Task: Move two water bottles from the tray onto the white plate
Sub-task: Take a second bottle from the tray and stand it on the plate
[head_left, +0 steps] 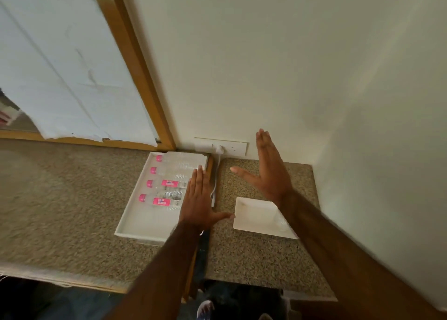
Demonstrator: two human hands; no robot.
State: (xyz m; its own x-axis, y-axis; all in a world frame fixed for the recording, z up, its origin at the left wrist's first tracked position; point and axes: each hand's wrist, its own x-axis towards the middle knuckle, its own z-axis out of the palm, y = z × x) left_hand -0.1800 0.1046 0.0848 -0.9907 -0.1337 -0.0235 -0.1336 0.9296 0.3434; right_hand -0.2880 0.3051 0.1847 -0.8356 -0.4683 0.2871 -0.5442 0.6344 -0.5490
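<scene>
Several clear water bottles with pink caps lie side by side in a white tray (135,219) on the speckled counter; the nearest bottle (159,200) and the one behind it (167,183) show pink labels. To the right sits a white rectangular plate (254,216), partly hidden by my right forearm. My left hand (198,198) hovers flat, fingers together and thumb out, over the tray's right side, holding nothing. My right hand (268,172) is raised open above the counter, beyond the plate, holding nothing.
A white plug and cable (219,164) run from a wall socket (229,146) down the gap between tray and plate. Walls close in behind and on the right. A wood-framed mirror (135,60) stands at the left. Shoes show below the counter edge (205,310).
</scene>
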